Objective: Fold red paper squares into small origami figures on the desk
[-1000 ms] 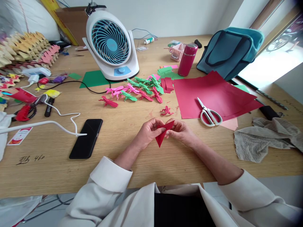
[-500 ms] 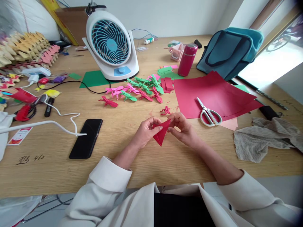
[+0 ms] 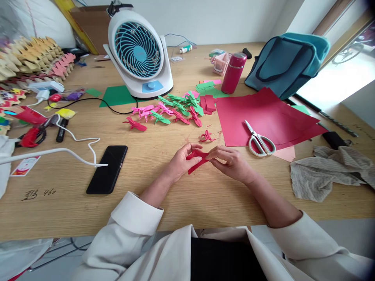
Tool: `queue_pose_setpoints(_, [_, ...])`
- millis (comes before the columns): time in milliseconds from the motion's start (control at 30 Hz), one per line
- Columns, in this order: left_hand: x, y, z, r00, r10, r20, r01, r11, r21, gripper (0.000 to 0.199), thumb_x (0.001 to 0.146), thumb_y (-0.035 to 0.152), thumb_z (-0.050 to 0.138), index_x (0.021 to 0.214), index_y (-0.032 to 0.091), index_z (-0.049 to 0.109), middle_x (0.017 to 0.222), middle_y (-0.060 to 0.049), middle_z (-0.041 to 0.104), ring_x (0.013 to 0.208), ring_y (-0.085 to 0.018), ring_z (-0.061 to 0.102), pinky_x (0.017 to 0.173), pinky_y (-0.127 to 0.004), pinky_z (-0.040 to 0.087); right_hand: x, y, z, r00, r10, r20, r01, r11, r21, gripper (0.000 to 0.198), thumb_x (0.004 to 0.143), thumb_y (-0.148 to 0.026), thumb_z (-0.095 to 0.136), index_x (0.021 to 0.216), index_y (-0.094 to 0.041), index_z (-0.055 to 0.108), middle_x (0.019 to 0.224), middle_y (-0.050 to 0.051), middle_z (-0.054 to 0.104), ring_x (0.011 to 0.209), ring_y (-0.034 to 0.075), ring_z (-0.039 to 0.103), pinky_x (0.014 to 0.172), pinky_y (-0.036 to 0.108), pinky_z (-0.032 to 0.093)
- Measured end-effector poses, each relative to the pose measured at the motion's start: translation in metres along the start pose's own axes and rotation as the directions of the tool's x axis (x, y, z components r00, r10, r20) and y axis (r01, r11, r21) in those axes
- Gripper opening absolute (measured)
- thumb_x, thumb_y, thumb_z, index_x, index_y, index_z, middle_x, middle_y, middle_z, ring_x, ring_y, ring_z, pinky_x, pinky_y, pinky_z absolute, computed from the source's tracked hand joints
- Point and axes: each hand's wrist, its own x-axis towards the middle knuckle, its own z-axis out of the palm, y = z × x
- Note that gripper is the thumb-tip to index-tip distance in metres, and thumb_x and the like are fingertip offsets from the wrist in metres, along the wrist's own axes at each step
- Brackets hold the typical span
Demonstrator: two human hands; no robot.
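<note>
A small folded piece of red paper is held just above the table between both hands. My left hand pinches its left side, thumb on the near face. At its right end, the fingertips of my right hand close on the paper edge. Fingers partly cover the fold. Just beyond my hands lies a small red folded paper figure with thin legs. Farther back is a group of folded paper figures in green, pink and red.
White-handled scissors rest on large red paper sheets to the right. A black phone lies left. Behind stand a fan, a red flask and a blue bag. A grey cloth lies at far right.
The paper's lower point, which hung down between my hands, has been folded up, so less red shows. My right hand has turned and moved slightly down, its fingers now over the paper's right end.
</note>
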Motion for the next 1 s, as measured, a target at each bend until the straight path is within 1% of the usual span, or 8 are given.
queue_pose_setpoints(67, [0.000, 0.001, 0.000, 1.000, -0.005, 0.002, 0.005, 0.999, -0.034, 0.038, 0.077, 0.022, 0.072, 0.112, 0.017, 0.058, 0.109, -0.006, 0.065, 0.099, -0.016, 0.062, 0.087, -0.028, 0.049, -0.001, 0.001, -0.002, 1.000, -0.010, -0.006, 0.009, 1.000, -0.026, 0.016, 0.094, -0.019, 0.054, 0.102, -0.025, 0.068, 0.093, 0.007, 0.070, 0.086, 0.020, 0.065, 0.078, 0.034, 0.051])
queue_pose_setpoints(133, [0.000, 0.003, 0.000, 1.000, -0.017, 0.005, 0.018, 0.998, -0.055, 0.042, 0.076, 0.023, 0.073, 0.114, 0.017, 0.057, 0.109, -0.007, 0.066, 0.099, -0.017, 0.063, 0.086, -0.028, 0.049, -0.001, 0.002, -0.003, 1.000, -0.013, -0.011, 0.012, 0.999, -0.038, 0.016, 0.094, -0.020, 0.055, 0.102, -0.024, 0.068, 0.092, 0.007, 0.070, 0.085, 0.020, 0.065, 0.077, 0.034, 0.051])
queue_pose_setpoints(233, [0.001, 0.003, 0.000, 0.998, -0.059, 0.026, 0.061, 0.997, -0.054, 0.047, 0.076, 0.024, 0.073, 0.119, 0.016, 0.056, 0.100, -0.006, 0.068, 0.089, -0.016, 0.064, 0.077, -0.025, 0.049, 0.000, 0.002, -0.003, 1.000, -0.010, 0.002, 0.010, 0.999, -0.048, 0.015, 0.094, -0.021, 0.056, 0.103, -0.024, 0.068, 0.092, 0.007, 0.070, 0.083, 0.020, 0.065, 0.076, 0.034, 0.051])
queue_pose_setpoints(367, [0.001, 0.001, -0.001, 0.996, -0.074, 0.040, 0.075, 0.997, -0.015, 0.044, 0.078, 0.019, 0.067, 0.120, 0.016, 0.056, 0.092, -0.004, 0.068, 0.082, -0.013, 0.062, 0.070, -0.022, 0.047, 0.001, -0.001, -0.004, 0.999, -0.034, 0.023, 0.035, 0.998, -0.047, 0.013, 0.095, -0.021, 0.056, 0.099, -0.023, 0.068, 0.093, 0.007, 0.070, 0.085, 0.020, 0.066, 0.077, 0.032, 0.052])
queue_pose_setpoints(567, [0.000, 0.002, 0.000, 0.996, -0.055, 0.066, 0.054, 0.998, 0.017, 0.043, 0.079, 0.014, 0.062, 0.121, 0.016, 0.055, 0.093, -0.003, 0.066, 0.083, -0.012, 0.061, 0.070, -0.020, 0.046, 0.002, -0.003, -0.007, 0.996, -0.086, 0.027, 0.088, 0.992, -0.090, 0.011, 0.096, -0.018, 0.054, 0.097, -0.020, 0.064, 0.091, 0.008, 0.069, 0.082, 0.018, 0.065, 0.074, 0.031, 0.053])
queue_pose_setpoints(800, [-0.001, 0.006, 0.001, 0.994, -0.063, 0.091, 0.056, 0.995, 0.077, 0.046, 0.078, 0.013, 0.061, 0.124, 0.015, 0.054, 0.090, -0.003, 0.066, 0.078, -0.012, 0.061, 0.066, -0.019, 0.044, 0.003, -0.003, -0.010, 0.992, -0.106, 0.065, 0.111, 0.991, -0.069, 0.012, 0.096, -0.015, 0.052, 0.096, -0.020, 0.062, 0.091, 0.008, 0.069, 0.084, 0.017, 0.066, 0.074, 0.030, 0.053])
queue_pose_setpoints(1000, [-0.001, 0.006, -0.001, 0.983, -0.087, 0.162, 0.083, 0.996, 0.033, 0.060, 0.073, 0.007, 0.060, 0.131, 0.015, 0.048, 0.089, -0.002, 0.064, 0.073, -0.010, 0.059, 0.066, -0.018, 0.046, 0.003, -0.003, -0.012, 0.993, -0.100, 0.061, 0.105, 0.991, -0.081, 0.013, 0.096, -0.015, 0.051, 0.097, -0.020, 0.062, 0.092, 0.007, 0.068, 0.084, 0.016, 0.066, 0.074, 0.029, 0.053])
